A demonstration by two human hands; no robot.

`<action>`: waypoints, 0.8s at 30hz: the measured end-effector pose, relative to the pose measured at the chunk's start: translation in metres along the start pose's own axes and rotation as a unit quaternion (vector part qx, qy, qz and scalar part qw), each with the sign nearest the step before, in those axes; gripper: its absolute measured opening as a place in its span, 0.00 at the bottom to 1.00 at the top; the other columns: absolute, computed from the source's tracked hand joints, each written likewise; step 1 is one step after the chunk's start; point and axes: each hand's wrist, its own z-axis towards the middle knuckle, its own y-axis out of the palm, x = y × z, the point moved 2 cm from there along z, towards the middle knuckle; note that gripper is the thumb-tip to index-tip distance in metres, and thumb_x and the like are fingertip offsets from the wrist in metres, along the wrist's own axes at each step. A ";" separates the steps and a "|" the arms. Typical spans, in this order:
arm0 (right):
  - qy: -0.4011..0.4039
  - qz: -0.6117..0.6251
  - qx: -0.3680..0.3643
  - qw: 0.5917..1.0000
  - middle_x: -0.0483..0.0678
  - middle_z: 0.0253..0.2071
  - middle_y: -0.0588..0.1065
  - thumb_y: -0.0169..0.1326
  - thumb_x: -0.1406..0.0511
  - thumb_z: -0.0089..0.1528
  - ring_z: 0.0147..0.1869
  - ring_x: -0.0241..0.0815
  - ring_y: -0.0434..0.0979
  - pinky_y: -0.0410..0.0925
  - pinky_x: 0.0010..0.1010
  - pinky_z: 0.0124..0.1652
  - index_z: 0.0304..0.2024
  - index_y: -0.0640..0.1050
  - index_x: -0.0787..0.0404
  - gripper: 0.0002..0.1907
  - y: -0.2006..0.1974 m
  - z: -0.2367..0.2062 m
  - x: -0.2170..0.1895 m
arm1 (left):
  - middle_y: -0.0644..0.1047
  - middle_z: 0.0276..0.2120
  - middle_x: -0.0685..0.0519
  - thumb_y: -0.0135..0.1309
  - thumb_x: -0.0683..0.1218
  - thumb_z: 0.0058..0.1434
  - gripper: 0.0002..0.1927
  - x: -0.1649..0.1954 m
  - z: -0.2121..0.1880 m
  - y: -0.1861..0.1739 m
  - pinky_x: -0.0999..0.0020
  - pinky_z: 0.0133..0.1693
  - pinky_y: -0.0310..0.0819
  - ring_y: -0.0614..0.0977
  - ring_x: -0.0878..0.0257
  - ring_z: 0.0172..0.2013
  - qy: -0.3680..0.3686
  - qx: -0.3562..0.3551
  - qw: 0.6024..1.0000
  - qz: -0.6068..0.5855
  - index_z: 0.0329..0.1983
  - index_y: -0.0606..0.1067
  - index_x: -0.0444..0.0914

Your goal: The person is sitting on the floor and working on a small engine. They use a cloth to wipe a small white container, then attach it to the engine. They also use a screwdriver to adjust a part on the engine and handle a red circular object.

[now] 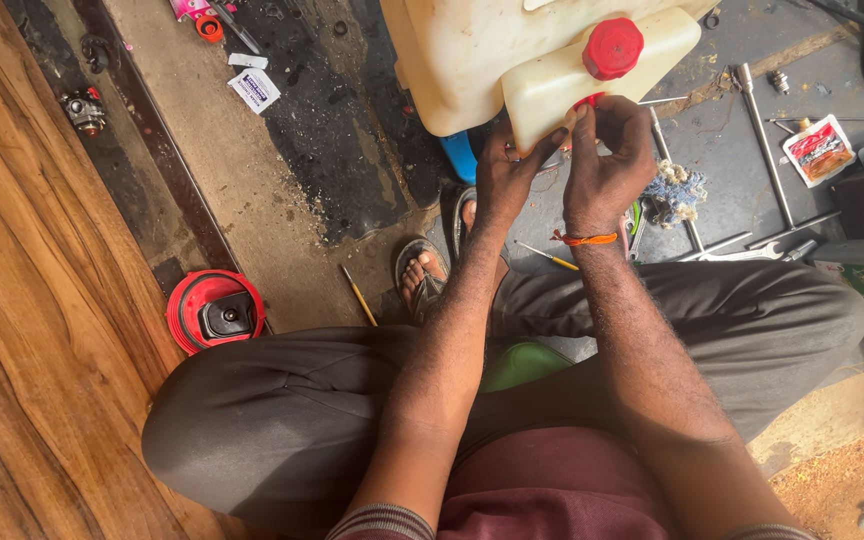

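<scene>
Nearest the camera, the person sits with knees spread in grey trousers (282, 420), a maroon shirt hem below, and both forearms run forward between the legs. A green stool edge (522, 362) shows under the thighs, and sandalled feet (424, 275) rest on the stained floor. A red round cover (214, 310) lies just left of the left knee, beside the wooden board (22, 300).

Further out, the left hand (505, 178) and the right hand (607, 160), an orange thread on its wrist, meet at the lower edge of a small cream plastic tank (562, 85). The tank is a pale, blocky, slightly translucent container with a red screw cap (612, 48) on its upper face. Its long axis runs from lower left to upper right, the cap end pointing away from the person and to the right. It is held up above the floor, in front of a larger cream canister (462, 60).

The left fingers are curled with the tips pressed to the tank's near bottom corner; the right fingers are bent and pinched close together against a small red part under the tank, beside the left fingertips. What exactly they pinch is hidden

Beyond, metal rods (767, 150), a tuft of rag (674, 192) and a red packet (818, 150) lie on the floor
</scene>
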 end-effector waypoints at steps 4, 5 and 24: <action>-0.052 -0.038 -0.035 0.997 0.51 0.43 0.81 0.61 0.72 0.70 0.48 0.37 0.84 0.77 0.30 0.49 0.51 0.77 0.68 0.08 -0.004 0.000 -0.011 | 0.82 0.46 0.48 0.67 0.58 0.59 0.28 0.001 0.000 0.001 0.65 0.49 0.81 0.85 0.61 0.48 0.005 0.007 1.000 0.018 0.56 0.78 0.37; -0.055 -0.040 -0.041 0.997 0.51 0.43 0.81 0.61 0.72 0.70 0.48 0.38 0.85 0.77 0.31 0.49 0.51 0.76 0.67 0.08 -0.005 0.000 -0.013 | 0.82 0.45 0.48 0.67 0.58 0.58 0.29 0.001 0.000 0.001 0.65 0.47 0.81 0.86 0.61 0.47 -0.014 0.006 1.000 0.022 0.56 0.77 0.37; -0.232 -0.275 -0.048 0.932 0.59 0.71 0.54 0.75 0.65 0.56 0.77 0.61 0.55 0.60 0.50 0.72 0.72 0.60 0.62 0.49 -0.026 0.030 0.004 | 0.82 0.46 0.47 0.67 0.59 0.56 0.35 -0.009 0.008 -0.005 0.65 0.49 0.80 0.84 0.60 0.48 -0.013 -0.017 0.999 -0.037 0.59 0.74 0.34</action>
